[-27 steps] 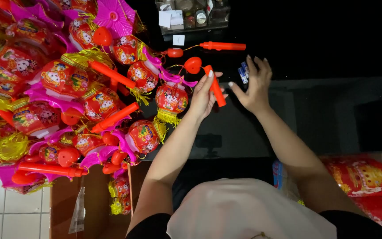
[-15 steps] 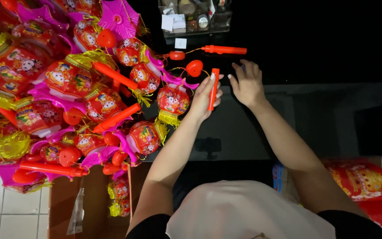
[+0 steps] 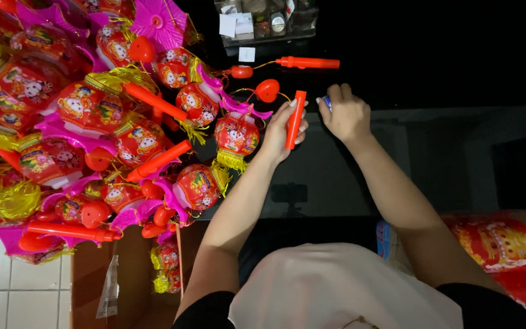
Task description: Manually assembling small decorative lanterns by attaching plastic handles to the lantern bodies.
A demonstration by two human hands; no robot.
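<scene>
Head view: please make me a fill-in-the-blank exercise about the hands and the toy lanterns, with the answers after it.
1. The left hand holds an orange ____.
2. The right hand is closed around a small ____-coloured thing.
3. The pile of lanterns lies on the person's ____ side.
4. Below the pile stands a brown cardboard ____.

Missing words: stick; blue; left; box

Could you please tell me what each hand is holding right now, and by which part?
The left hand grips the orange stick handle around its lower half. The right hand is closed on a small bluish object, mostly hidden, so the place of hold cannot be told.
</scene>
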